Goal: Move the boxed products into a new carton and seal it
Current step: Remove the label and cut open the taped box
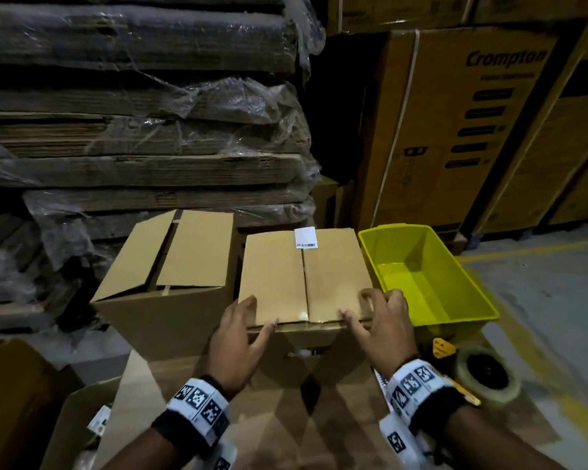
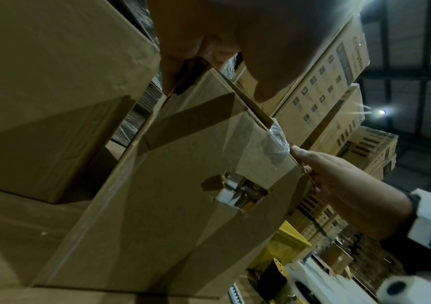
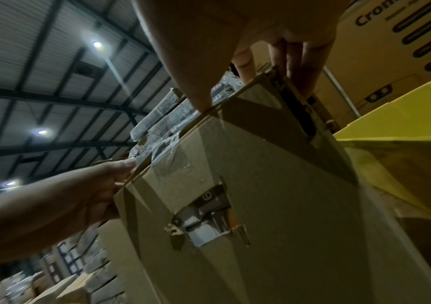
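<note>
Behind the work place stands a high stack [image 1: 140,106] of flat cardboard wrapped in plastic film, and to the right of it big printed cartons [image 1: 462,123].

On the cardboard surface in front of the person there are two cartons side by side. The left carton [image 1: 163,283] has its top flaps open and standing up. The right carton [image 1: 302,279] has its two top flaps lying flat, and they meet in a seam at the middle; a white barcode label [image 1: 305,237] sits at the far end of this seam. The near wall of this carton has a torn hole [image 2: 237,190], and through it printed packs are visible, so I judge the products are inside it.

Just right of it is an empty yellow tub [image 1: 431,276]. In front of the tub lies a tape roll [image 1: 487,376].

The left hand [image 1: 241,337] is at the near left corner of the right carton: the thumb lies on top of the flap and the fingers curl under its edge. The right hand [image 1: 381,323] grasps the near right corner in the same way.

The step seems to be working the flaps at this near edge; whether they are being lifted or pressed down, I cannot tell. To do it well, both hands should move together, so the flaps bend along their fold and do not tear. The torn wall is weak, so it is better not to pull there.
</note>
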### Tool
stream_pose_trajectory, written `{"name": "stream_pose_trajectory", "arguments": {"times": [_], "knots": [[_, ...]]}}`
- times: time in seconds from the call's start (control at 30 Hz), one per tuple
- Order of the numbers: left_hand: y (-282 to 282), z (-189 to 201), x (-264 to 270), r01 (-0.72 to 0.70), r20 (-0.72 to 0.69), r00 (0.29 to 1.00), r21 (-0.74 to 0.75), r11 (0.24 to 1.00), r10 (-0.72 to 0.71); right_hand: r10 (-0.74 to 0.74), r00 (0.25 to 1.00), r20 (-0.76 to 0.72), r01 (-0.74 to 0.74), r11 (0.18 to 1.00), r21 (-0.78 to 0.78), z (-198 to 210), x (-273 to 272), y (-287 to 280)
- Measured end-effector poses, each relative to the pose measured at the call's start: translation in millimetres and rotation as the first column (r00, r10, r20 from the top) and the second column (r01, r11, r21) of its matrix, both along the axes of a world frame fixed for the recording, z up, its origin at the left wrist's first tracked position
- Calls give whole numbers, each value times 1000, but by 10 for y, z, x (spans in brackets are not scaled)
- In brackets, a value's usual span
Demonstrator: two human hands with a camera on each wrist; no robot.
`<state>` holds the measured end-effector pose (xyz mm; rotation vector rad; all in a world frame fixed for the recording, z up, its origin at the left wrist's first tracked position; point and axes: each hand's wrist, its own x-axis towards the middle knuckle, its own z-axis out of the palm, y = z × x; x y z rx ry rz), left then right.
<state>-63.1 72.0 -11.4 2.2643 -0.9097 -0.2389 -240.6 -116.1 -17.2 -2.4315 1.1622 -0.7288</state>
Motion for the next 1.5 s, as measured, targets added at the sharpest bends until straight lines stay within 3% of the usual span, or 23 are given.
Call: {"name": "stream_pose_trajectory", "arguments": {"times": [0.13, 0.27, 0.5, 0.77, 0.93, 1.07, 1.2, 1.37, 1.5], "knots": [[229, 106, -116, -145, 41, 989, 17, 989, 144, 74, 996, 43, -74, 997, -6, -8, -261, 202], [434, 50, -168, -165, 36, 986, -2, 986, 165, 150, 986, 77, -155, 985, 70, 20, -388, 236], [378, 55, -247, -223, -4, 975, -67, 973, 223, 199, 978, 65, -205, 973, 102, -7, -68, -179], [368, -99, -250, -170, -13, 985, -98, 980, 170, 324, 943, -78, -310, 938, 157, 92, 343, -593], [295, 58, 121, -87, -158, 985, -76, 993, 75, 247, 948, -202, -237, 969, 74, -19, 332, -671], [301, 136, 415, -25, -197, 980, -49, 998, 15, 196, 962, -189, -195, 981, 26, 5, 285, -783], [283, 100, 486, 32, -129, 991, -29, 999, -35, 157, 976, -154, -139, 982, 124, 66, 282, -747], [265, 39, 607, 69, 164, 985, -57, 996, -58, 16, 979, -203, -22, 999, -29, 101, 93, -545], [157, -29, 697, 116, 261, 960, -44, 992, -101, 100, 978, -181, -70, 984, 165, 211, -64, -483]]}}
